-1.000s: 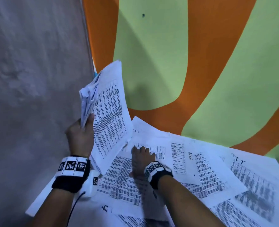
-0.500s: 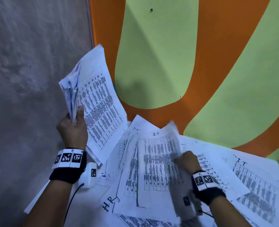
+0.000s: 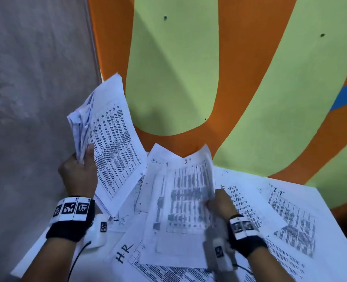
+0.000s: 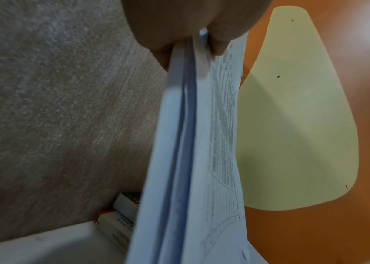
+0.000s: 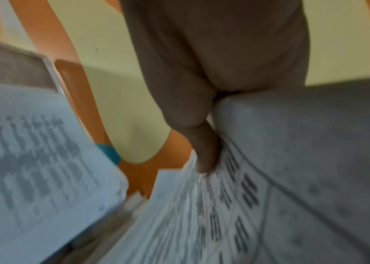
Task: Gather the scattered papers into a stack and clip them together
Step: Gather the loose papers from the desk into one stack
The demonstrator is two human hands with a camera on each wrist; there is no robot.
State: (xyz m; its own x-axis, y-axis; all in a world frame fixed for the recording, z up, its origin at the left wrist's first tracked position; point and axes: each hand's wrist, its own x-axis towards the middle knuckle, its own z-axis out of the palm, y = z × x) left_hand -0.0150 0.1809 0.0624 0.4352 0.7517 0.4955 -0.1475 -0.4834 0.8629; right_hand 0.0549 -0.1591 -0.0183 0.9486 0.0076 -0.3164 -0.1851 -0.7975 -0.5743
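Note:
My left hand [image 3: 81, 171] grips a bundle of gathered papers [image 3: 111, 135] upright at the left, edges uneven; in the left wrist view the bundle [image 4: 193, 142] runs edge-on from my pinching fingers [image 4: 217, 46]. My right hand [image 3: 219, 202] pinches the right edge of a printed sheet [image 3: 180, 200], lifted and blurred above the pile. In the right wrist view a finger [image 5: 204, 153] presses that sheet [image 5: 224, 205]. More printed sheets [image 3: 290, 216] lie scattered on the table, one marked "HR" [image 3: 125, 253]. No clip is visible.
A wall painted orange and light green [image 3: 189, 68] rises right behind the table. A grey textured wall [image 3: 26, 98] stands at the left. Small boxes [image 4: 120, 219] sit by the table's far left corner in the left wrist view.
My right hand went from pressing flat on the pile to pinching one sheet and lifting it. The left hand's bundle stays raised, shifted slightly.

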